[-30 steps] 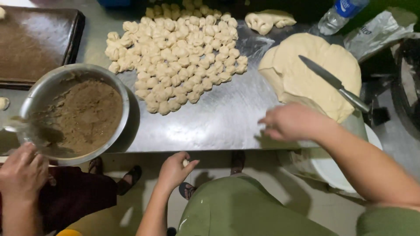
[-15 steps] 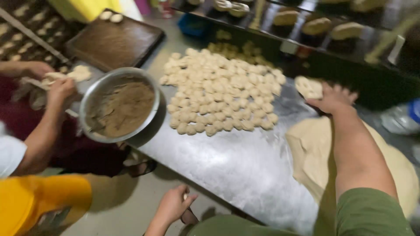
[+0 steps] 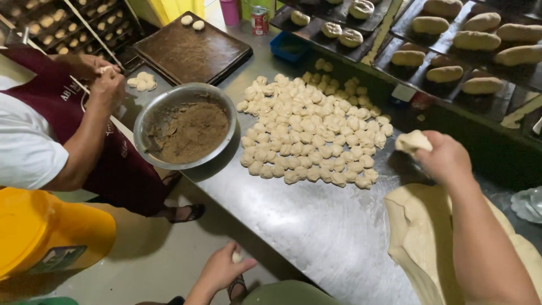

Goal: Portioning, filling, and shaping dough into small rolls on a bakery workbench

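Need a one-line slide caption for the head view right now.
Right hand lifts a dough lump beside rows of cut dough pieces on the steel table; left hand hangs below its edge.

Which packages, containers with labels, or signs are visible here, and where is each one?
Can: far table edge, cylindrical, red and white label.
Pink cup: left of the can, plain.
Blue tub: right of the can, small and rectangular.
Apron badge: on the co-worker's maroon apron, pale lettering.
No screens.

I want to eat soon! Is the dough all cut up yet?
Not yet. Many small dough pieces already lie on the metal table. The right hand holds a dough lump. The big dough sheet is still uncut.
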